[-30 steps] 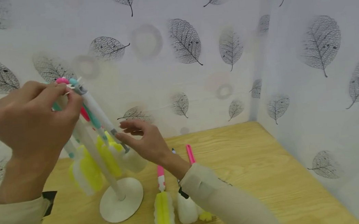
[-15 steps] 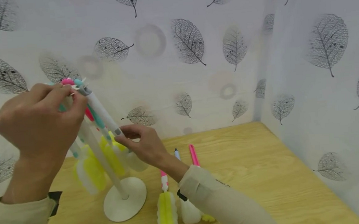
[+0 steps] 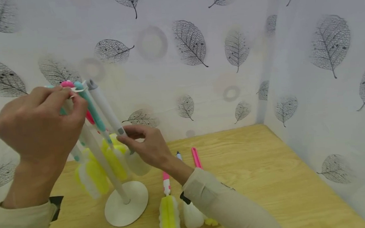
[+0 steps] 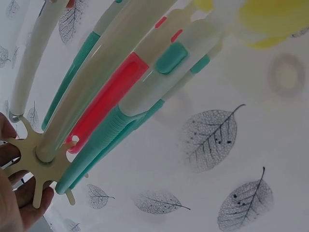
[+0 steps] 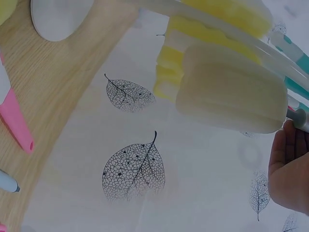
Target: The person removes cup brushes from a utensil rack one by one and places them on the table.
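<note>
My left hand [image 3: 41, 119] holds the top of a white stand, whose round base [image 3: 110, 212] rests on the table. In the left wrist view its fingers are behind the star-shaped hook ring [image 4: 55, 174]. Teal-handled sponge brushes [image 4: 91, 150] and a red-handled one [image 4: 108, 101] hang from the prongs. Between thumb and fingers, my right hand [image 3: 150, 144] pinches a sponge bottle brush by its white-and-grey handle [image 3: 106, 106]. That handle's top end is beside a prong tip; whether they touch I cannot tell. Its white sponge head [image 5: 231, 92] points downward beside the yellow sponges.
On the wooden table [image 3: 268, 185], right of the base, lie a brush with a yellow-and-white sponge [image 3: 169, 216], one with a white sponge [image 3: 192, 216] and a pink-handled one [image 3: 196, 157]. The right sleeve partly covers them. A leaf-patterned wall covering [image 3: 219, 101] surrounds the table.
The right hand has taken hold of the white-and-grey handle. The handle's top end has since risen and shifted away from the hook ring. The left hand stays on the stand's top.
</note>
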Tool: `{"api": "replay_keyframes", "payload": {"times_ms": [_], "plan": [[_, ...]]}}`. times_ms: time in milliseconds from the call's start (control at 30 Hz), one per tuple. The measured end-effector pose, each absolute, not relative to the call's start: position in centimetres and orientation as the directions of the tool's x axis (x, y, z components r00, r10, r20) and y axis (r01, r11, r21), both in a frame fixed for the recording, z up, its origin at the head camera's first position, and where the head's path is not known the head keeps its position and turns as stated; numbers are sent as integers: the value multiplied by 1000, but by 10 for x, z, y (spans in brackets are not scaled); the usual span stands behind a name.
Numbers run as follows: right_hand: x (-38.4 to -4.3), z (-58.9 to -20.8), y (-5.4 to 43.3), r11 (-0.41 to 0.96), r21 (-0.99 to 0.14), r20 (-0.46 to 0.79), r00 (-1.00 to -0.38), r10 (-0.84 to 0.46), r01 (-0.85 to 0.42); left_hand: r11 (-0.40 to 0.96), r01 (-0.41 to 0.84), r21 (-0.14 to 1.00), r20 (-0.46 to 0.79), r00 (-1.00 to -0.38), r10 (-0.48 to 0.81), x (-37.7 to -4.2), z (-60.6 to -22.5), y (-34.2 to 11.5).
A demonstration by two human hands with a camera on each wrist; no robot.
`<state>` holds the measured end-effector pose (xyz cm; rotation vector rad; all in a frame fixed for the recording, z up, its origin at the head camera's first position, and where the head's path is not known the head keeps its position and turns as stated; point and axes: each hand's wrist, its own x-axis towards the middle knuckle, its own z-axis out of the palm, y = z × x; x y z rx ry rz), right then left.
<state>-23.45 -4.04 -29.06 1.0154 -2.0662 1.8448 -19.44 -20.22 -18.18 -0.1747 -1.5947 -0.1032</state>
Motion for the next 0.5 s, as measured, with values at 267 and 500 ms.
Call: {"api": "replay_keyframes", "payload": {"times_ms": [267,500], "plan": [[-236,-288,-28,11,-778,586,-732,-347,-628,982,177,-61,998,1,61,-200,-182,-201],[-243,-290,-11,44,-761,604,-732,-316,-647,973,231,-26,999,50,14,-205,-185,-205]]}}
